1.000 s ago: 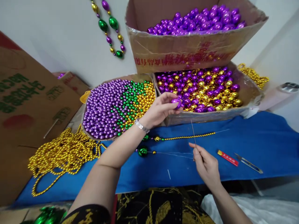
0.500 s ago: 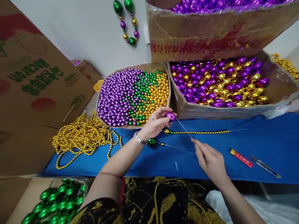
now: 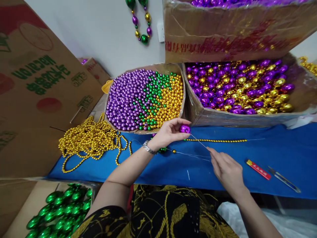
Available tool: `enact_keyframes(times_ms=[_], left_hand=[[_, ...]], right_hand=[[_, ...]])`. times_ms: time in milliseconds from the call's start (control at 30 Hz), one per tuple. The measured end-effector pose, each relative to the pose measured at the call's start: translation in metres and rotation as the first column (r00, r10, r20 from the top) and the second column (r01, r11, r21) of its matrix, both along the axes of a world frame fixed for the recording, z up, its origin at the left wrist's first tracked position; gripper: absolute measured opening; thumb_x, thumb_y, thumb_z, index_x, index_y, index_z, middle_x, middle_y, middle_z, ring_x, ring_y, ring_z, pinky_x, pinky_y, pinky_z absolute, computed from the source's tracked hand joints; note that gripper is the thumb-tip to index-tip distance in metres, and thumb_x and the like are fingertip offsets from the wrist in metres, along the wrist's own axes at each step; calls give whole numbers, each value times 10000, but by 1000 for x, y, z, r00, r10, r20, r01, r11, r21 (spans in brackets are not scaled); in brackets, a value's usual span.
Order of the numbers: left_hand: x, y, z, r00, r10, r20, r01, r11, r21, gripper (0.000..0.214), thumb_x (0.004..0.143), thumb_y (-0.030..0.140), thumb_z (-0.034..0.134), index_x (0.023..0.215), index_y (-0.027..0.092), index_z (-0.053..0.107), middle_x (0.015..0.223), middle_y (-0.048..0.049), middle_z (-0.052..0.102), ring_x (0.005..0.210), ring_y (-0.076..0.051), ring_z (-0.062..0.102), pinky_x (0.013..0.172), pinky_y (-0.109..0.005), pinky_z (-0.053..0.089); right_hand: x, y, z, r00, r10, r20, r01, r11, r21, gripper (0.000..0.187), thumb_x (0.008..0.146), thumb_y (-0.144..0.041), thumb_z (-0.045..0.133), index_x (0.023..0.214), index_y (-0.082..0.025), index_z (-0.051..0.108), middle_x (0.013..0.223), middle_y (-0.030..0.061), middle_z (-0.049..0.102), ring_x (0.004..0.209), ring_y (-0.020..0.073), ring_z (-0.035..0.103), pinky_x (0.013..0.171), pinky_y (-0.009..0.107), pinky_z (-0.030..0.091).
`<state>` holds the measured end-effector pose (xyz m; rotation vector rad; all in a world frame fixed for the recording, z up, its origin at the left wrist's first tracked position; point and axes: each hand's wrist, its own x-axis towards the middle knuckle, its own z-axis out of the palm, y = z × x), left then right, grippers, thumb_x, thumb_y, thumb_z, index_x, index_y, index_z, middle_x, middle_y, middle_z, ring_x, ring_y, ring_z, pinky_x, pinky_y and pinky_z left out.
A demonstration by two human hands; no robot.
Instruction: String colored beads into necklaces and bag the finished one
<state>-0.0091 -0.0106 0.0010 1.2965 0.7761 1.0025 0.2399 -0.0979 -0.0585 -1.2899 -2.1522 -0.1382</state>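
Observation:
My left hand (image 3: pixel 170 133) pinches a shiny purple bead (image 3: pixel 185 129) between thumb and fingers, above the blue cloth. In my right hand (image 3: pixel 228 168) is a long thin needle (image 3: pixel 200 142), held near its lower end, its other end meeting the bead. Whether the tip has entered the hole I cannot make out. Fine thread (image 3: pixel 190 155) runs across the cloth from near my right hand to a small gold bead (image 3: pixel 174 151) and a green bead (image 3: pixel 162 150) partly behind my left wrist. Behind the needle lies a strung row of small gold beads (image 3: pixel 223 140).
A box of small purple, green and gold beads (image 3: pixel 128 99) stands behind my left hand, beside a box of larger purple and gold beads (image 3: pixel 237 89). Gold bead strands (image 3: pixel 86 138) lie left. A red packet (image 3: pixel 259 169) and thread snips (image 3: pixel 284 179) lie right. Green beads (image 3: pixel 64 208) sit lower left.
The view has shifted slightly, so the boxes appear further right. Both hands keep their holds on the purple bead and needle, in nearly the same pose.

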Motion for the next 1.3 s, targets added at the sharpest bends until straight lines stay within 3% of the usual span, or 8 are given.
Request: enact_keyframes(times_ms=[233,400,533,667,1033,1100,1233,1300], left_hand=[[12,-13,-9,983,-17,182,42,990,-138,429,680,211,848,1062,168,659,873,-8,646,758,-74,617,719,-207,553],[7,-17,-10,985,-9,171,29,993,-117,442,659,163,859,1052,153,659,870,-14,663,752,-65,627,724,-188,546],[5,-19,-11,978,1,211,37,983,-178,445,669,219,858,1054,145,647,851,-15,664,727,-86,643,712,-236,560],[2,-21,-12,984,34,178,-7,989,-149,461,643,187,871,1039,127,644,848,-15,664,731,-73,629,713,-217,536],[-5,-26,-11,982,16,190,12,989,-147,458,656,184,860,1065,148,658,870,-14,657,733,-67,608,684,-194,522],[-5,-27,-11,983,3,185,16,995,-103,442,673,181,847,1074,157,663,890,-18,651,742,-68,607,686,-194,524],[-3,-28,-11,991,50,124,-64,992,111,414,655,154,849,1035,167,687,987,-36,629,827,-84,614,750,-210,530],[-3,-29,-11,994,59,97,-70,991,117,408,670,159,839,1045,165,681,966,-31,623,801,-77,610,733,-205,529]], right_hand=[[-11,2,-2,966,131,-225,-150,986,-70,330,947,-142,500,1250,-229,599,964,34,737,766,144,684,715,272,542],[-12,2,-5,989,87,-121,-87,996,5,302,926,-133,539,1209,-200,624,770,12,699,638,147,637,672,286,520],[-14,3,-5,963,173,-205,-185,982,-42,306,932,-121,532,1216,-201,610,942,40,736,769,143,689,727,258,534],[-17,4,-7,977,136,-166,-136,991,14,298,918,-123,573,1206,-185,617,877,36,738,696,144,676,702,266,523],[-27,4,-14,917,217,-335,-270,955,-121,264,943,-114,519,1176,-206,600,1004,37,748,868,139,715,758,233,562],[-28,5,-15,919,208,-335,-260,959,-116,251,943,-116,518,1162,-200,606,1001,39,749,872,140,717,767,233,562],[-27,5,-21,962,137,-236,-155,986,-58,233,938,-134,532,1143,-184,630,922,42,748,757,154,703,714,262,547],[-26,5,-23,973,116,-199,-125,992,-34,236,933,-140,541,1143,-183,641,870,37,742,697,155,684,689,273,537]])
